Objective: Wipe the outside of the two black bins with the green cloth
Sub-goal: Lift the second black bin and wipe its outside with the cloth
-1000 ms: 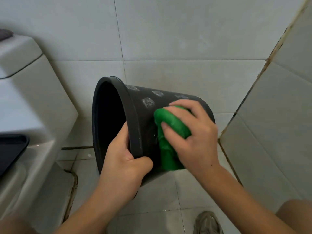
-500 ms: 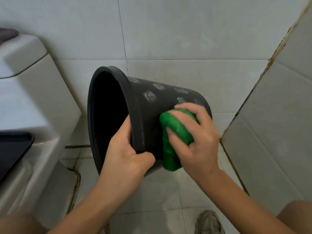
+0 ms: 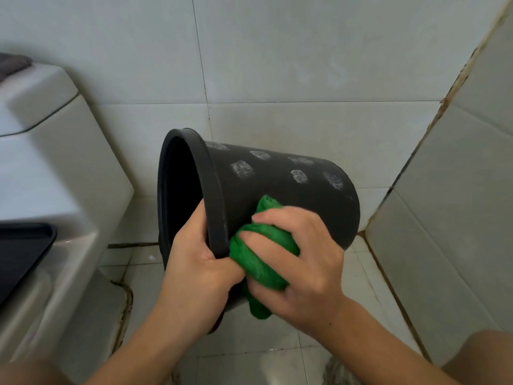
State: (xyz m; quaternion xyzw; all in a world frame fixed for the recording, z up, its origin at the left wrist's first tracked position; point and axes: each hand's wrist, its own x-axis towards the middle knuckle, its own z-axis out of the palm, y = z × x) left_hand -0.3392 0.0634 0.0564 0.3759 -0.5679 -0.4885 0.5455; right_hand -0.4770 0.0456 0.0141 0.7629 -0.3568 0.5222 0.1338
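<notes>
Filling most of the background, pale grey wall tiles point(image 3: 277, 51) are seen, with a second tiled wall point(image 3: 458, 204) meeting them at the right along a stained joint. A white toilet point(image 3: 55, 176) is noted at the left edge, its cistern above and a dark seat point(image 3: 22, 251) partly in view below. The tiled floor point(image 3: 361, 273) is visible beneath, with dark grime in its grout near the toilet base.

One black bin point(image 3: 277, 195) is recorded, held tipped on its side above the floor, its open mouth turned left and its base pointing right toward the wall corner. Pale smudged patches are observed in rows on its upper outer wall. A second bin cannot be made out.

The left hand point(image 3: 194, 270) is curled round the near rim of the bin, fingers hidden inside the mouth and thumb laid on the outside. The right hand point(image 3: 299, 259) is closed on the bunched green cloth point(image 3: 261, 262), which is pressed against the lower outer wall just beside the rim and touches the left thumb. Part of the cloth hangs below the right hand.

A shoe point(image 3: 338, 370), blurred, is noted at the bottom edge.
</notes>
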